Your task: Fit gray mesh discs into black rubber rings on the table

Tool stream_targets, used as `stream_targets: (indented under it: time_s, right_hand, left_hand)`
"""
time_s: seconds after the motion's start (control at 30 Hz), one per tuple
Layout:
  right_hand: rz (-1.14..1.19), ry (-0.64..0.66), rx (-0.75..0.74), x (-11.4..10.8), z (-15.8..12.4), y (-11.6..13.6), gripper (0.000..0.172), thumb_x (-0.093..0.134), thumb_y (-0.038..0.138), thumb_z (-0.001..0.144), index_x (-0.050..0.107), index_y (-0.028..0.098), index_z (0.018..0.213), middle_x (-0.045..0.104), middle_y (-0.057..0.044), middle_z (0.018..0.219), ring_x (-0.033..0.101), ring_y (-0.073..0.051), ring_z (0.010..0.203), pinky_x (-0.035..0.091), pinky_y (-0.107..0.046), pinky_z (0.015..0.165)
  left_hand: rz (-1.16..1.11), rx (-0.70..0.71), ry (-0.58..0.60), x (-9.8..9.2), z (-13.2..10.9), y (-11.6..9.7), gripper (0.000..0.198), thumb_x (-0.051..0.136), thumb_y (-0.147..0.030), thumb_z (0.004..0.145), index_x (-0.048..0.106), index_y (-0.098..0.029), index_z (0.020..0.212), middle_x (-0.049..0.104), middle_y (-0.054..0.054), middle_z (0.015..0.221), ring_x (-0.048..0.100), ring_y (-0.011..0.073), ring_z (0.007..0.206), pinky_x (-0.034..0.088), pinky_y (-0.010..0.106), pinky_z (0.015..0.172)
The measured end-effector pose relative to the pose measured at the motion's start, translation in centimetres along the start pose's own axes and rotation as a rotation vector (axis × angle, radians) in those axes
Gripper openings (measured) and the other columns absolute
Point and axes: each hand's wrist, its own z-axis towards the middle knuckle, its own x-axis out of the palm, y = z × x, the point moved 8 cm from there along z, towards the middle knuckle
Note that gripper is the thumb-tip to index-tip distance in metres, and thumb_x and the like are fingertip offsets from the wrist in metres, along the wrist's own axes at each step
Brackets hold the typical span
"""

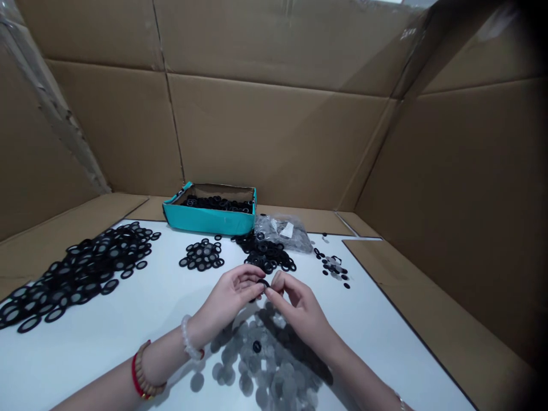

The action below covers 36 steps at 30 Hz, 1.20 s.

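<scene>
Left hand [229, 299] and right hand [297, 308] pinch 1 black rubber ring [263, 283] at its rim, which I judge light, soft and easily bent.

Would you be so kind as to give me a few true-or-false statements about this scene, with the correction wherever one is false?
1. The left hand and right hand hold a small black ring between their fingers. True.
2. The teal box contains black rings. True.
3. The red bracelet is on the right wrist. False: the red cord bracelet is on the left wrist.
4. The grey discs sit in one neat stack. False: the grey discs lie scattered beneath the hands.
</scene>
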Motion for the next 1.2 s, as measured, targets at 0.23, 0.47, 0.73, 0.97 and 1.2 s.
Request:
stream_targets:
  time_s: [0.23, 0.47, 0.73, 0.97, 1.2]
  right_hand:
    - [-0.061, -0.037, -0.032, -0.3, 0.0, 0.6, 0.024, 0.052, 0.027, 0.084, 0.041, 0.019, 0.064, 0.042, 0.001, 0.065, 0.041, -0.014, 0.064, 0.035, -0.026, 0.062]
    - [0.013, 0.044, 0.063, 0.2, 0.1, -0.7, 0.019, 0.053, 0.032, 0.084, 0.047, 0.019, 0.073, 0.046, 0.001, 0.069, 0.043, -0.014, 0.067, 0.036, -0.025, 0.063]
    - [-0.132, 0.031, 0.019, -0.6, 0.3, 0.2, 0.015, 0.053, 0.029, 0.085, 0.050, 0.019, 0.073, 0.047, 0.001, 0.070, 0.044, -0.014, 0.068, 0.036, -0.025, 0.064]
    - [-0.100, 0.003, 0.043, -0.9, 0.4, 0.2, 0.015, 0.052, 0.031, 0.085, 0.055, 0.019, 0.078, 0.054, -0.001, 0.076, 0.050, -0.016, 0.074, 0.039, -0.025, 0.068]
    - [-0.113, -0.025, 0.046, -0.9, 0.4, -0.6, 0.017, 0.053, 0.032, 0.084, 0.056, 0.018, 0.074, 0.056, -0.002, 0.073, 0.051, -0.017, 0.073, 0.040, -0.027, 0.068]
  left_hand:
    - [-0.042, -0.037, -0.013, -0.1, 0.0, 0.1, 0.025, 0.069, -0.027, 0.068, 0.059, -0.015, 0.087, 0.062, 0.004, 0.083, 0.057, 0.0176, 0.081, 0.044, 0.028, 0.073]
    - [-0.054, -0.058, 0.039, -0.2, -0.1, 0.3, 0.026, 0.069, -0.029, 0.069, 0.061, -0.016, 0.090, 0.064, 0.005, 0.085, 0.058, 0.0184, 0.084, 0.044, 0.027, 0.074]
    - [0.130, 0.070, 0.033, -0.4, 0.0, -1.1, 0.017, 0.061, -0.032, 0.076, 0.061, -0.017, 0.083, 0.061, 0.002, 0.078, 0.056, 0.0165, 0.074, 0.044, 0.025, 0.067]
    - [0.234, 0.039, 0.107, -0.1, 0.2, -1.2, 0.024, 0.056, -0.038, 0.078, 0.063, -0.015, 0.081, 0.061, 0.004, 0.071, 0.057, 0.0177, 0.069, 0.044, 0.026, 0.065]
    - [0.074, -0.130, 0.137, 0.6, -0.5, -0.7, 0.027, 0.062, -0.041, 0.073, 0.063, -0.015, 0.068, 0.060, 0.003, 0.065, 0.055, 0.0157, 0.065, 0.045, 0.026, 0.066]
